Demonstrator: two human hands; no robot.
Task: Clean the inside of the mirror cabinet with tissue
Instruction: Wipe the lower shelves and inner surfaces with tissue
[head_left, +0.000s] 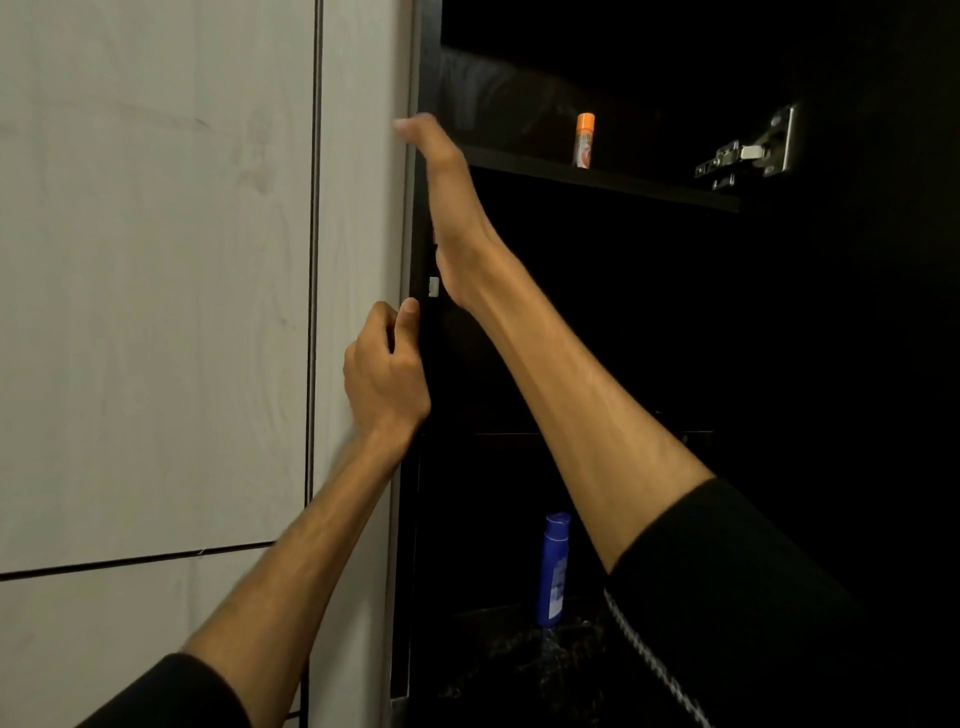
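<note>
Head view: the open black mirror cabinet (597, 312) fills the centre and right of the frame, its dark interior running top to bottom, with pale grey wall tiles (156, 312) at left. The right hand (441, 208) reaches up along the cabinet's left front edge, fingers pressed together and flat, their tips just past the edge near the upper shelf (597, 174); its palm side is hidden. The left hand (384, 369) sits lower on the same edge, curled, thumb and fingers pinching the frame. No tissue can be seen in either hand, and I cannot tell whether one is tucked behind the right palm.

The interior lies to the right of both hands, its long axis vertical; the right hand is nearer the inner side wall.

Count: one orange-capped small tube (584, 140) on the upper shelf, one blue plastic bottle (555, 569) low down, one metal hinge (753, 150) at upper right, two hands.
</note>
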